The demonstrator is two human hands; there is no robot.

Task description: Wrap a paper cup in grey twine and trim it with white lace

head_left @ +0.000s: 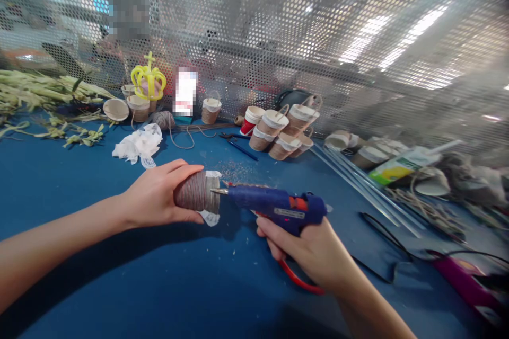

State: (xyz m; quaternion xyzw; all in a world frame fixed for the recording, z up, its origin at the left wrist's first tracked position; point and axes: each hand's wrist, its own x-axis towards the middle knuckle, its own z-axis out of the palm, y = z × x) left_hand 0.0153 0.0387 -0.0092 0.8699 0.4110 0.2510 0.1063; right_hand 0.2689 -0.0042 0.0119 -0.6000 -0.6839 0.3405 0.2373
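Note:
My left hand [167,193] is wrapped round a small cup [193,191] wound with brown-grey cord, held on its side above the table. White lining sticks out at the cup's right end. My right hand [294,241] grips a blue glue gun [274,202] by its handle. The metal nozzle points left and meets or overlaps the cup near its rim; whether it touches, I cannot tell. A red-handled tool [300,279], partly hidden, shows below my right hand.
Several cord-wrapped cups [281,132] stand behind, near a perforated metal screen [246,21]. Crumpled white paper [139,143] and a yarn ball [163,119] lie at left-centre, plant stems [43,87] farther left. Clear glue sticks [366,188] and a purple object [463,280] are to the right.

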